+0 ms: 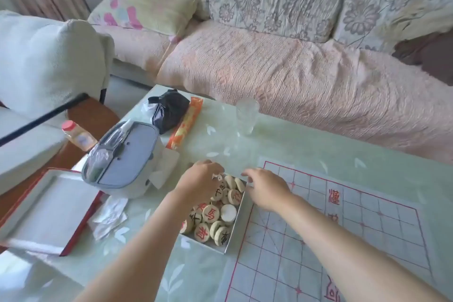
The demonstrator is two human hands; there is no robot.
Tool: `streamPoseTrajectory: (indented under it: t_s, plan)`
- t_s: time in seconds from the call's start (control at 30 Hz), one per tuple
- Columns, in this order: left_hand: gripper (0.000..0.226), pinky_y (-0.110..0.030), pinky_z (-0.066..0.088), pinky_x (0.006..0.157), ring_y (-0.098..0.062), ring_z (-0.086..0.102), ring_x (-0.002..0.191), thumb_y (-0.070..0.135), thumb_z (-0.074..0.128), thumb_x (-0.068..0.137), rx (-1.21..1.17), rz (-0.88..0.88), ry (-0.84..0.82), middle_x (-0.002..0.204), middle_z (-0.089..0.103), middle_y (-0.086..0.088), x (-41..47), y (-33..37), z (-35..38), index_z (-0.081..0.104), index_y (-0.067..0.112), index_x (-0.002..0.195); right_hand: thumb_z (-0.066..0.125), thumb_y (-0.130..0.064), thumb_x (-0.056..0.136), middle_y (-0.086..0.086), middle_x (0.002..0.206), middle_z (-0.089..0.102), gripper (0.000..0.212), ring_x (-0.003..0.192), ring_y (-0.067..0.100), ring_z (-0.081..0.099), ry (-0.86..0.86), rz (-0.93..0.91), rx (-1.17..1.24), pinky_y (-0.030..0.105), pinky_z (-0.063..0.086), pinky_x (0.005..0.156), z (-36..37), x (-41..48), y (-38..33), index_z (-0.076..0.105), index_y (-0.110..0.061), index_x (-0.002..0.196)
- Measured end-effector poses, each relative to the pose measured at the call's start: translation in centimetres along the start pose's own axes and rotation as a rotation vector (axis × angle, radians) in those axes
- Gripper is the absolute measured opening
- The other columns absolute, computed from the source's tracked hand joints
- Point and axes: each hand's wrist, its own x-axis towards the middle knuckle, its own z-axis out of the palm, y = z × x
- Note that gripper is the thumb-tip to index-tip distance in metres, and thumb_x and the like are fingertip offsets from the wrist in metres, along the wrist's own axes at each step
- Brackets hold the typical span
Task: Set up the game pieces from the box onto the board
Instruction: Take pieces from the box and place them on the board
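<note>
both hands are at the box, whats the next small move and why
Probably pick one disc from the pieces with the right hand and set it on the board. The pieces lie heaped in the box, the visible board bears none, and that hand is at the rim nearest it.

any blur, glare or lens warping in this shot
Head view: soft, even daylight with no hard shadows; the whole frame is slightly soft, the glass and sofa haziest; the wide lens bends the red grid lines of the board; characters on the pieces in the box are readable.
</note>
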Motion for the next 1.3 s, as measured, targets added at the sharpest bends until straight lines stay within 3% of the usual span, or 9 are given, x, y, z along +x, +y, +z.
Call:
streamPoseTrajectory:
  t_s: [0.17,0.27,0.5,0.63,0.77,0.9,1.0,1.17,1.3]
  plan:
    - [0.036,-0.031,0.039,0.093,-0.017,0.042,0.108,0.035,0.050,0.084,0.204,0.067,0.053,0.114,0.052,0.010,1.0,-2.0,3.5,0.061,0.041,0.118,0.047,-0.056,0.096,-0.007,0.122,0.061,0.045,0.108,0.017,0.061,0.120,0.051,-0.018,0.032,0.050,0.083,4.3,3.2,2.2,0.059,-0.027,0.129]
    - [0.034,-0.030,0.029,0.095,-0.016,0.042,0.109,0.048,0.048,0.081,0.369,0.121,0.196,0.111,0.051,0.014,0.8,-3.3,5.3,0.061,0.043,0.112,0.051,-0.058,0.091,-0.011,0.102,0.060,0.033,0.092,0.015,0.062,0.243,0.047,0.003,0.032,0.051,0.074,6.6,4.0,2.8,0.066,-0.031,0.102]
    - [0.032,-0.029,0.025,0.092,-0.014,0.039,0.109,0.056,0.054,0.079,0.360,0.199,0.352,0.112,0.050,0.017,0.3,-4.4,7.3,0.065,0.043,0.105,0.061,-0.055,0.086,-0.014,0.088,0.059,0.026,0.081,0.010,0.057,0.467,0.037,0.174,0.029,0.048,0.068,9.1,4.8,3.5,0.062,-0.029,0.079]
    - [0.024,-0.028,0.029,0.089,-0.013,0.045,0.107,0.047,0.057,0.083,0.289,0.169,0.419,0.110,0.056,0.017,-1.0,-4.8,8.3,0.061,0.042,0.106,0.071,-0.034,0.084,-0.014,0.090,0.060,0.010,0.080,0.006,0.055,0.581,-0.056,0.264,0.027,0.045,0.067,9.1,2.5,3.7,0.062,-0.029,0.082]
    - [0.022,-0.028,0.040,0.083,-0.015,0.056,0.098,0.024,0.064,0.085,0.039,0.207,0.482,0.111,0.058,0.012,-3.4,-4.5,9.1,0.066,0.034,0.104,0.075,-0.015,0.083,-0.013,0.091,0.059,0.011,0.080,0.002,0.060,0.663,-0.189,0.264,0.017,0.046,0.067,9.8,-2.4,4.5,0.066,-0.021,0.086]
    - [0.023,-0.014,0.039,0.069,-0.008,0.051,0.091,0.017,0.061,0.089,-0.235,0.214,0.413,0.109,0.055,0.012,-6.7,-2.6,9.2,0.067,0.031,0.107,0.078,-0.010,0.083,-0.009,0.097,0.064,0.012,0.086,0.003,0.062,0.625,-0.255,0.202,0.018,0.050,0.071,11.7,-8.2,5.3,0.067,-0.016,0.085]
    - [0.027,-0.024,0.041,0.080,-0.014,0.052,0.100,0.015,0.055,0.091,-0.261,0.220,0.351,0.112,0.056,0.007,-8.8,-1.4,9.6,0.067,0.028,0.112,0.077,-0.006,0.081,-0.008,0.104,0.063,0.018,0.091,0.003,0.061,0.576,-0.233,0.141,0.015,0.049,0.076,12.7,-11.8,5.9,0.065,-0.019,0.084]
    - [0.031,-0.022,0.043,0.075,-0.015,0.056,0.086,0.016,0.051,0.094,-0.282,0.240,0.243,0.109,0.064,0.001,-12.3,1.9,11.0,0.064,0.024,0.121,0.076,-0.002,0.080,-0.020,0.103,0.058,0.021,0.092,-0.005,0.058,0.483,-0.180,0.085,0.004,0.040,0.075,14.8,-16.3,7.5,0.066,-0.015,0.092]
    - [0.024,-0.026,0.055,0.070,-0.015,0.065,0.083,0.019,0.057,0.092,-0.361,0.253,0.094,0.097,0.064,0.004,-14.8,3.2,13.4,0.067,0.027,0.113,0.078,-0.009,0.081,-0.015,0.100,0.063,0.020,0.091,-0.001,0.060,0.452,-0.119,0.092,0.009,0.043,0.076,15.7,-19.3,9.0,0.066,-0.023,0.090]
